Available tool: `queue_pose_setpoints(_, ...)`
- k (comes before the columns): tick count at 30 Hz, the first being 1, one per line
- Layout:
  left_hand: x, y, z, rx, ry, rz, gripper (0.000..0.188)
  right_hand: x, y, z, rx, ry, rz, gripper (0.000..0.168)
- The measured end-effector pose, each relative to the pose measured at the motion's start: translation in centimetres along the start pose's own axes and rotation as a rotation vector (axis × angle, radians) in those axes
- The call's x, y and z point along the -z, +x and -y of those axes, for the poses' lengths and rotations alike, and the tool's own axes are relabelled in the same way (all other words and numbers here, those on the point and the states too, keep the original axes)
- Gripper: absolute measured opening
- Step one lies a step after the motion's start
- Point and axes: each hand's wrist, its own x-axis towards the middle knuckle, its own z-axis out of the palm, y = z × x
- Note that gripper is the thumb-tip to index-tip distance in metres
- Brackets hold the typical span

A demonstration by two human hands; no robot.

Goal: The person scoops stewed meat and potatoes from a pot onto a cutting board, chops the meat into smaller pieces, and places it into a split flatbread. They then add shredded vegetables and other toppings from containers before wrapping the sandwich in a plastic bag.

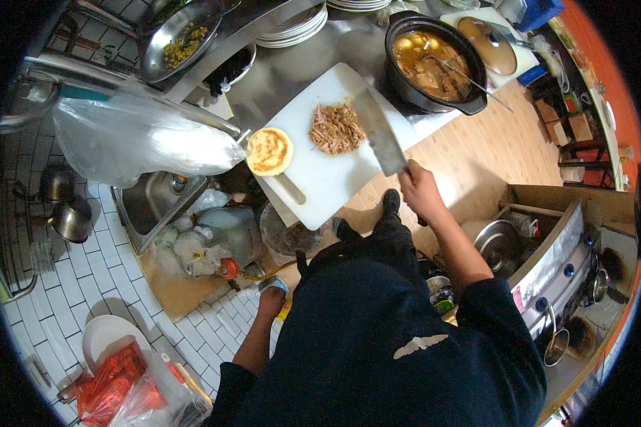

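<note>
My right hand (421, 191) is closed around the handle of a broad cleaver (382, 136), whose blade lies over the right side of a white cutting board (326, 187). Just left of the blade is a pile of chopped meat (335, 129). A browned round flatbread (270, 151) rests at the board's left edge, by the slot handle. Low at my left side, away from the board, my left hand (273, 299) is at a small blue and white item (278, 284); whether its fingers grip it cannot be told.
A black pot (478, 80) of broth with eggs and a ladle stands right of the board, beside a glass lid (486, 45). Stacked plates (294, 32) are behind. A clear plastic bag (144, 133) hangs left, above a metal sink (155, 205). A stove (561, 277) is at right.
</note>
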Motion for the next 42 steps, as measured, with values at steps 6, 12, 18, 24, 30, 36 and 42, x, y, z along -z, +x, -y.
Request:
queue_pose_setpoints(6, -0.1, -1.2, -0.7, 0.021, 0.007, -0.004, 0.025, -2.0, 2.8, -2.0, -0.35, 0.612, 0.107, 0.019)
queue_pose_setpoints(12, 0.3, -1.4, -3.6, 0.202, -0.184, -0.092, 0.027, -2.2, 3.6, 2.2, 0.185, -0.209, 0.058, 0.017)
queue_pose_setpoints(18, -2.8, -1.2, -1.9, -0.216, 0.029, -0.189, 0.026, -1.4, 3.6, 4.2, 0.308, -0.45, 0.119, 0.015)
queue_pose_setpoints(24, -1.8, -2.1, -7.6, 0.218, -0.182, -0.041, 0.026, -0.6, 4.5, 4.8, 0.39, -0.49, 0.218, 0.016)
queue_pose_setpoints(30, -1.5, -2.2, -10.2, 0.302, -0.262, -0.093, 0.026, 0.2, 5.3, 4.4, 0.408, -0.609, 0.359, 0.014)
queue_pose_setpoints(36, -5.3, -1.6, -5.3, 0.082, -0.048, -0.038, 0.022, 2.3, 5.9, 4.8, 0.418, -0.479, 0.307, 0.017)
queue_pose_setpoints(42, -5.1, -1.9, -8.7, 0.161, -0.181, -0.087, 0.016, 2.8, 7.3, 3.9, 0.451, -0.524, 0.274, 0.015)
